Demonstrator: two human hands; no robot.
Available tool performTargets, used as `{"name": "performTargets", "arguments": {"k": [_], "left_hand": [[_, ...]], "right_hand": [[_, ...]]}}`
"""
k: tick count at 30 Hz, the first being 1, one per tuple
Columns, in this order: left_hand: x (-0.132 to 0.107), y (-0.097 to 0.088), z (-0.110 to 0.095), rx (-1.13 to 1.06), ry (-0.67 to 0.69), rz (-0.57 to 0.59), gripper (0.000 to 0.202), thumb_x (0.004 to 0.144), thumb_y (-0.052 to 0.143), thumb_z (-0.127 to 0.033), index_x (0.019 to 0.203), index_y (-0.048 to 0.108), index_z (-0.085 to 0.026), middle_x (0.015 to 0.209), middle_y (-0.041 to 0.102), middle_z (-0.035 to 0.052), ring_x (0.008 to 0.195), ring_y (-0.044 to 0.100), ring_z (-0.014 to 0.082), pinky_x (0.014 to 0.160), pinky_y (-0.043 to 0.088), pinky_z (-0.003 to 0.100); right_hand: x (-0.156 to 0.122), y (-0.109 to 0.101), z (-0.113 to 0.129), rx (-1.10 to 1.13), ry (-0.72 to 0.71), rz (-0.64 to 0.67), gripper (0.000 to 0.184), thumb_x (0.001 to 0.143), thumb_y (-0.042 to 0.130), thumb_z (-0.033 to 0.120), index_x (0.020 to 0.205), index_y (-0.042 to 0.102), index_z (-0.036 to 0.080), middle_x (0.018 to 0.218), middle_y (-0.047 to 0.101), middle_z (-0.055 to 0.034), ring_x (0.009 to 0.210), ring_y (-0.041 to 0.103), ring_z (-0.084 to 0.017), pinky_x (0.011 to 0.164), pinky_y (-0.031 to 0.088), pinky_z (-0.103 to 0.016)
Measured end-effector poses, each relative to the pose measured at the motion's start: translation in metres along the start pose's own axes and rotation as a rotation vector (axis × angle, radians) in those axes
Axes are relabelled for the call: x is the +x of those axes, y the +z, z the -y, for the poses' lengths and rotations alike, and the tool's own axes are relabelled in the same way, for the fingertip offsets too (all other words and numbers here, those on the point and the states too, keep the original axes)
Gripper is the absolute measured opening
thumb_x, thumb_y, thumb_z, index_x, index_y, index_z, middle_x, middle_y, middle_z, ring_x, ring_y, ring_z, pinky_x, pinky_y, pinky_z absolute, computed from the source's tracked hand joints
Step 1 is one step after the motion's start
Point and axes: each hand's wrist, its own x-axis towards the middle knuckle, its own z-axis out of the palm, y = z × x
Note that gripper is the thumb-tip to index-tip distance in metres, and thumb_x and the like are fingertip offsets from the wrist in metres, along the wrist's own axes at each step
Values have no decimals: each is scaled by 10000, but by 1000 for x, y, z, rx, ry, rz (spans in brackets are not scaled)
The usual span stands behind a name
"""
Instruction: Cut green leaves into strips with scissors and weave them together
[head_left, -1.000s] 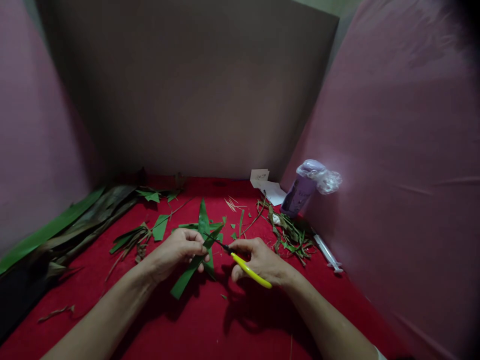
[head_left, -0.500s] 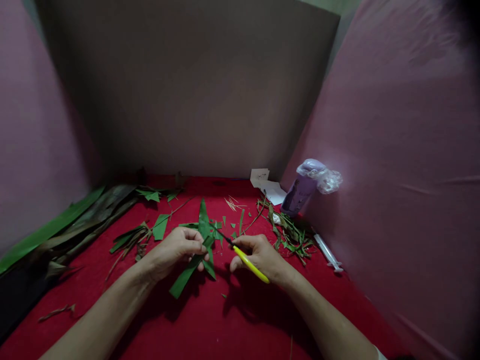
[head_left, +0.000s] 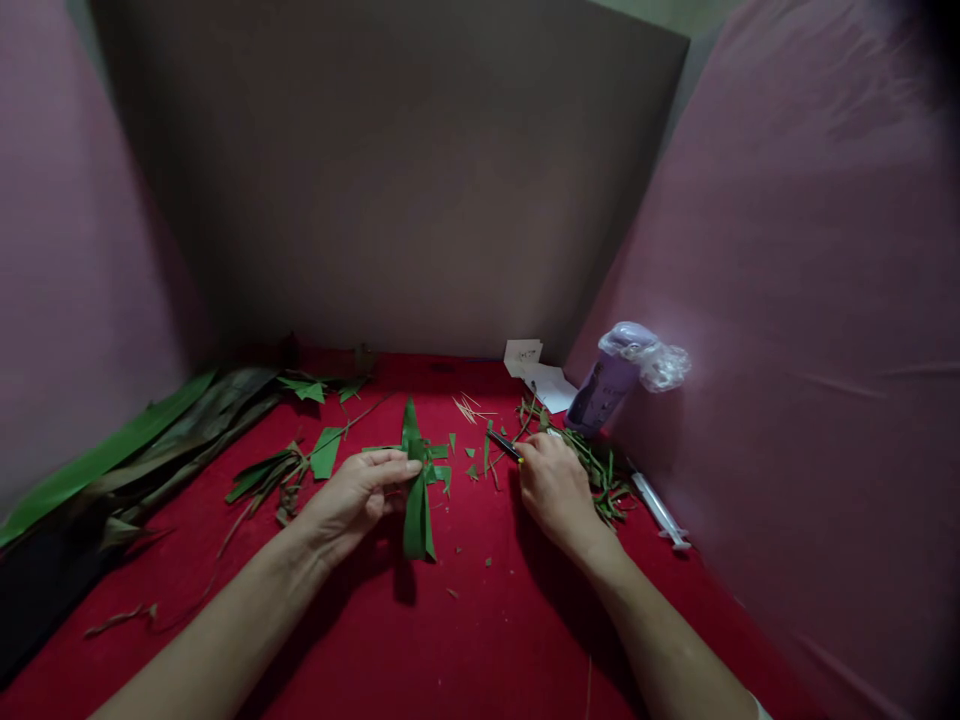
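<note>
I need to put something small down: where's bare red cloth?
Mainly the front cloth between the forearms, nearer than the scraps; a smaller patch behind the held leaf strip, left of the thin sticks. Crowded: the stem pile by the right hand, the long leaves far left.

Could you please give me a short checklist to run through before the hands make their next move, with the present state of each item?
1. Left hand has a hold on the green leaf strips: ok, pinched between thumb and fingers.
2. Scissors kept apart from those strips: ok, a gap shows between them.
3. Right hand has a firm grip on the scissors: cannot tell, it covers most of the handle.
4. Pale thin sticks uncovered: ok, they lie loose beyond the scissors.
5. Red surface free of leaf scraps: not ok, several small pieces lie between the hands.
</note>
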Motion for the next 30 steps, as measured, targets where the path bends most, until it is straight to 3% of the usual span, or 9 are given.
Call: {"name": "performTargets", "arguments": {"k": [2,4,6,10,15,25,30], "left_hand": [[0,3,2,-34,42,-30,117,614,734,-172,667,642,-123,672,659,34,590,587,112,593,471,238],[-1,7,6,-55,84,-51,117,621,733,-181,672,644,-125,652,649,23,567,570,102,573,457,226],[-3,12,10,-69,127,-63,118,626,732,-194,667,644,-127,626,638,10,546,553,91,556,442,212],[-7,21,19,-74,191,-98,125,612,746,-192,652,641,-138,587,610,-22,532,527,67,541,413,178],[-11,26,21,-119,212,-151,147,594,760,-192,660,634,-151,572,591,-45,519,520,61,526,407,173],[-8,26,21,-216,206,-181,175,601,742,-166,657,577,-155,624,602,-31,557,535,80,554,424,195],[-9,25,20,-183,190,-130,138,636,720,-178,675,590,-150,649,601,-24,579,532,80,583,425,205]], "right_hand": [[-5,5,15,110,-57,24,187,871,441,205,977,594,180,1018,608,-84,976,538,-193,854,381,-302],[-14,13,32,260,-110,98,224,914,386,297,979,582,211,909,647,-21,824,593,-125,737,442,-220],[-23,20,46,713,-107,255,246,884,443,354,1002,571,180,902,654,-39,786,604,-141,680,462,-234],[-32,30,59,1033,16,302,245,780,592,378,897,606,164,778,636,-20,664,568,-132,591,435,-234],[-29,34,56,1189,164,323,258,701,659,366,617,560,142,547,586,11,485,486,-92,501,371,-215],[-28,34,51,1252,209,319,228,686,675,323,590,572,143,506,601,14,432,466,-78,474,366,-207],[-27,27,51,1257,216,330,216,681,679,317,587,585,146,492,602,18,421,451,-74,469,349,-207]]}}
